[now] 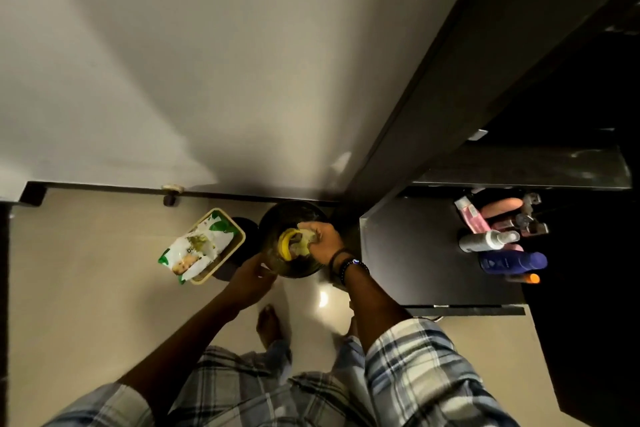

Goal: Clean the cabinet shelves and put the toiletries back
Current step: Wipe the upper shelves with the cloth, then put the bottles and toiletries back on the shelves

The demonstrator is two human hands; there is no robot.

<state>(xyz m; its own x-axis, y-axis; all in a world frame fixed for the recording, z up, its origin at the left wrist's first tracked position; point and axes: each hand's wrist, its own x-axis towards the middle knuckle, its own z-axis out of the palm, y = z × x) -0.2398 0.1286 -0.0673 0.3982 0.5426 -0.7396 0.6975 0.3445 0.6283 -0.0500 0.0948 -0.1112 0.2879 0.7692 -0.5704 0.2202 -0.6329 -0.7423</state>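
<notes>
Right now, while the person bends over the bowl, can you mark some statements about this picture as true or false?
1. The right hand is inside the dark bowl and grips a pale cloth. True.
2. The wipes packet is on the cabinet shelf. False: it lies in a beige tray on the floor, left of the bowl.
3. A blue bottle is on the shelf among other toiletries. True.
4. The left hand holds the white spray bottle. False: it holds the bowl's rim, and the spray bottle is on the shelf.
</notes>
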